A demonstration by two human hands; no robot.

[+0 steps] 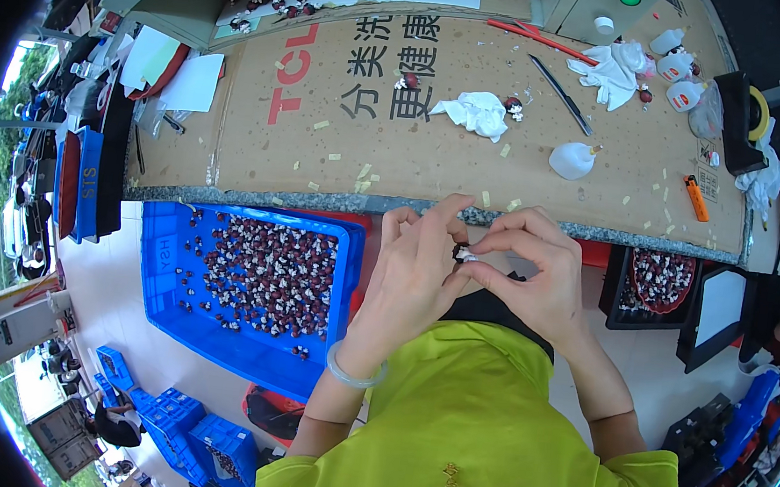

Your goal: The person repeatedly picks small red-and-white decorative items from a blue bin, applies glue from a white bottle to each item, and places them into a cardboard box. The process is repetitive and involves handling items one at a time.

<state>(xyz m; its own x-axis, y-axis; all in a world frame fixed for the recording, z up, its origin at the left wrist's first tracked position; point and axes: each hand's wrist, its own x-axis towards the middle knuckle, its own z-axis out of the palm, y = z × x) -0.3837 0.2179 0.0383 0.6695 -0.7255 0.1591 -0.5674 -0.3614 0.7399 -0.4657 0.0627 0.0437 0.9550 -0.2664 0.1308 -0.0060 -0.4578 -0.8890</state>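
My left hand (411, 269) and my right hand (538, 267) meet just in front of the table's near edge. Pinched between their fingertips is a small dark-and-white piece (463, 253), partly hidden by the fingers. It resembles the small dark red and white pieces (270, 265) heaped in the blue bin to my left. On the table beyond my hands, a similar dark red and white piece (513, 107) lies beside a crumpled white cloth (476, 113). Another dark red piece (409, 81) sits farther left. A white squeeze bottle (572, 161) lies to the right of the cloth.
Brown cardboard (267, 157) covers the table. A black pen-like tool (562, 95), an orange tool (697, 198), more white bottles (684, 95) and a tape roll (757, 115) are at right. The blue bin (155, 291) stands left; a black tray (618, 289) of pieces stands right.
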